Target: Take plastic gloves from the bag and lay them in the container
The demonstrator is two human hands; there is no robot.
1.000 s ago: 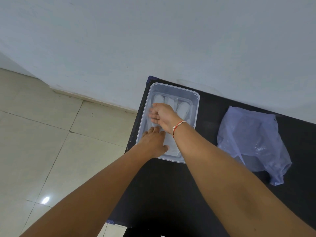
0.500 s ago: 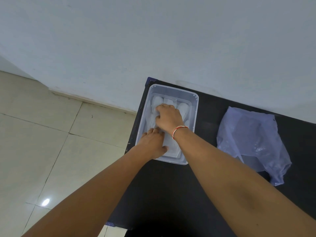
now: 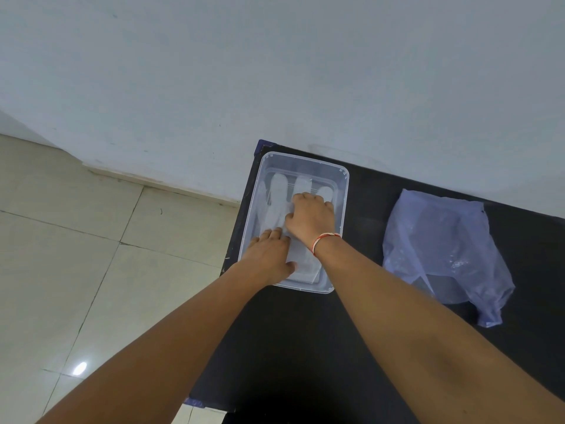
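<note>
Both forearms ran off the bottom edge of the frame. The right hand (image 3: 308, 217) and left hand (image 3: 269, 258) covered the middle of the plastic gloves (image 3: 278, 191); their number could not be told.

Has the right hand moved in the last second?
Yes. The right hand has slid deeper into the clear container, toward its far rim, and presses on the plastic gloves.

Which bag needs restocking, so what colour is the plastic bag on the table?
Translucent pale blue-lavender plastic bag, seen in the head view.
</note>
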